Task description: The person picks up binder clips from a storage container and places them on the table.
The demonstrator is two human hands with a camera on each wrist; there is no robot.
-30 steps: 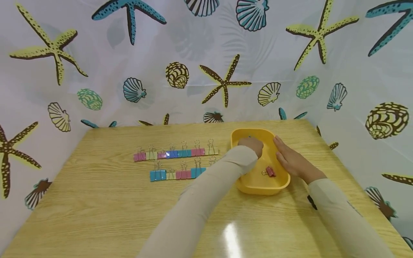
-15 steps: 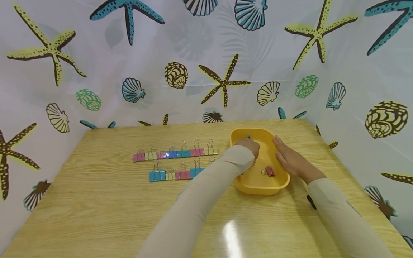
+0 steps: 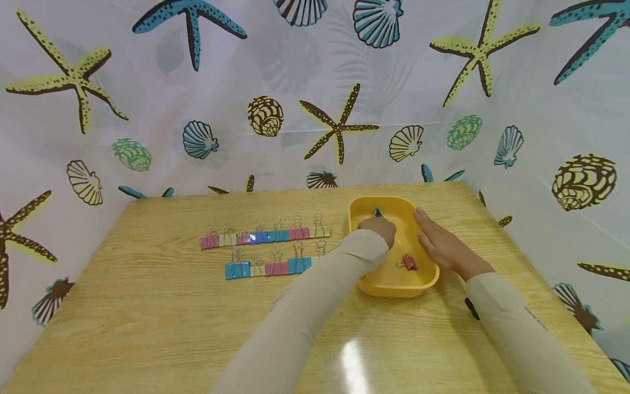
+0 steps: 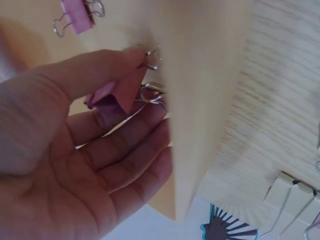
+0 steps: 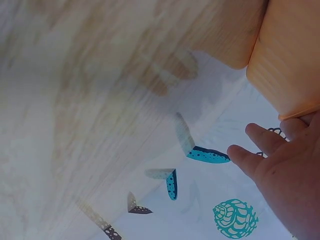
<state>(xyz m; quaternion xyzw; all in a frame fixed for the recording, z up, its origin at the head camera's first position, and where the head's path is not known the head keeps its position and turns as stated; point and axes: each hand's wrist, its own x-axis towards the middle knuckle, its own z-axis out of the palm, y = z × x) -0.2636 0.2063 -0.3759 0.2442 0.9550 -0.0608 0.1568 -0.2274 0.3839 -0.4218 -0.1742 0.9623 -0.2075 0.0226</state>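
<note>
Inside the yellow-orange tray (image 3: 398,287), my left hand (image 3: 378,227) reaches down near the left wall. In the left wrist view, its thumb and forefinger pinch a pink binder clip (image 4: 117,95) with wire handles, close to the tray's wall. Another pink binder clip (image 3: 409,262) lies apart on the tray floor. A dark teal clip (image 3: 377,212) shows just beyond the left hand, partly hidden. My right hand (image 3: 445,241) rests with straight fingers against the tray's right rim.
Left of the tray, two rows of coloured binder clips stand on the wooden table: a back row (image 3: 278,236) and a front row (image 3: 276,268), whose right end hides behind the left sleeve. A patterned cloth (image 3: 290,54) encloses the table's back and sides.
The left hand has shifted slightly left within the tray, and more of the teal clip shows. The right hand stays at the rim.
</note>
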